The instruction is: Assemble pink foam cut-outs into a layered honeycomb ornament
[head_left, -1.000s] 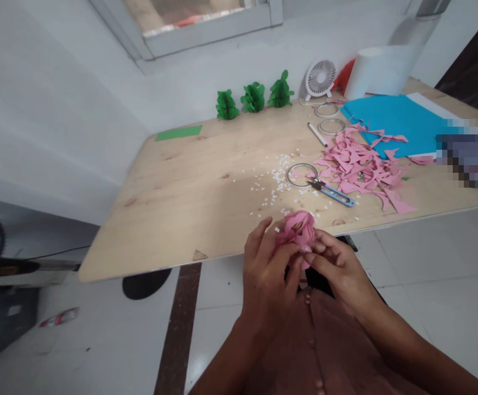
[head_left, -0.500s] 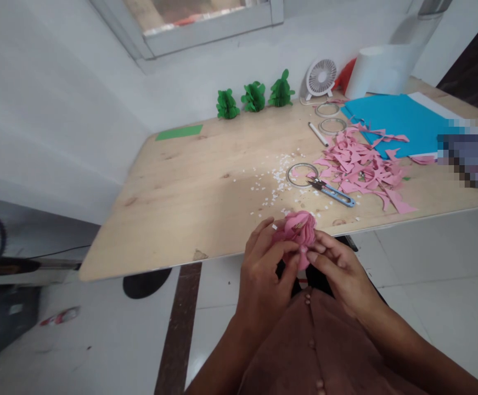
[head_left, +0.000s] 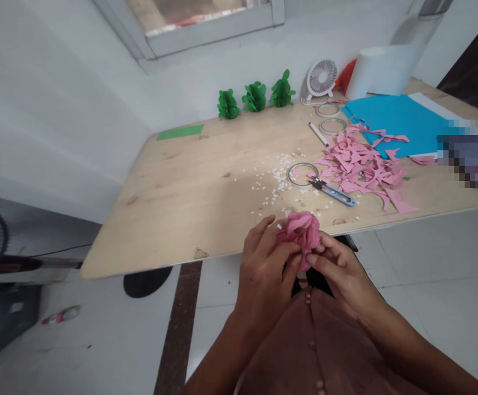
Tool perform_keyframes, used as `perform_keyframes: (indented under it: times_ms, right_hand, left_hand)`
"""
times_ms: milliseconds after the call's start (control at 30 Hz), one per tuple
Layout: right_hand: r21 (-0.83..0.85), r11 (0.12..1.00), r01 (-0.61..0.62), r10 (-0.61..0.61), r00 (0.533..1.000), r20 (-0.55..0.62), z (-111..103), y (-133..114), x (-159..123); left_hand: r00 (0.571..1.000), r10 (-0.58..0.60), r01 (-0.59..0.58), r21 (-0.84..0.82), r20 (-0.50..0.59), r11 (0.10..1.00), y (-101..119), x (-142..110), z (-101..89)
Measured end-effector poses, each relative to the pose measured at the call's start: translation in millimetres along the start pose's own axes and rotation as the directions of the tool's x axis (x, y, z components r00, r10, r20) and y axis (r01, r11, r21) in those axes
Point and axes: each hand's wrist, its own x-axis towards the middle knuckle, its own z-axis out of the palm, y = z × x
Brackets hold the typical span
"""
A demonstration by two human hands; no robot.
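A layered pink paper flower (head_left: 303, 227) is held between my two hands, just over the table's front edge. My left hand (head_left: 265, 260) grips it from the left, thumb and forefinger pinched near its lower petals. On the other side my right hand (head_left: 337, 269) pinches the flower's lower right edge with thumb and fingers. A small white bit of paper sits by the left fingertips. Beyond the hands lie blue thread snips (head_left: 332, 192), their tip against a roll of narrow tape (head_left: 303, 174). The petals hide some of the fingertips.
Pink paper scraps (head_left: 362, 164) are heaped at the right, beside blue sheets (head_left: 391, 120). White paper bits (head_left: 277, 181) are scattered mid-table. A marker (head_left: 318, 134), more tape rolls (head_left: 332, 127), a small fan (head_left: 321, 78) and green paper pieces (head_left: 256, 97) stand or lie farther back.
The pink flower has turned slightly and its petals bunch fuller toward the right. Both hands keep their grip with small finger shifts.
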Motion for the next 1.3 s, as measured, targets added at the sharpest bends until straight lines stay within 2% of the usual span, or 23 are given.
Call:
perform_keyframes:
  times_ms: [300,500,700,900,1100,1300]
  right_hand:
    - [-0.025,1.0,-0.011,0.011,1.0,0.0,1.4,-0.6,0.8]
    - [-0.019,1.0,-0.021,0.022,0.999,0.032,1.3,-1.7,0.4]
    - [-0.128,0.992,-0.014,0.021,0.998,0.057,-2.2,-2.6,0.5]
    - [-0.177,0.984,-0.004,0.016,0.998,0.066,-3.3,-6.0,-0.3]
    - [-0.25,0.968,0.002,0.01,0.999,0.048,-5.9,-5.7,-0.9]
    - [-0.23,0.973,-0.01,0.018,0.999,0.029,-4.2,-4.0,-1.0]
  left_hand:
    - [0.997,0.074,-0.073,0.077,-0.014,0.994,-0.4,2.3,1.3]
    - [0.989,0.143,-0.148,0.156,0.044,0.977,-3.0,5.0,-0.8]
    - [0.972,0.228,-0.236,0.252,0.061,0.939,-5.3,7.8,-0.4]
    - [0.954,0.286,-0.298,0.265,0.084,0.917,-5.1,9.3,-0.2]
    - [0.953,0.296,-0.302,0.278,0.064,0.912,-5.6,6.7,3.1]
    - [0.964,0.265,-0.247,0.253,-0.038,0.936,-5.3,2.2,10.3]
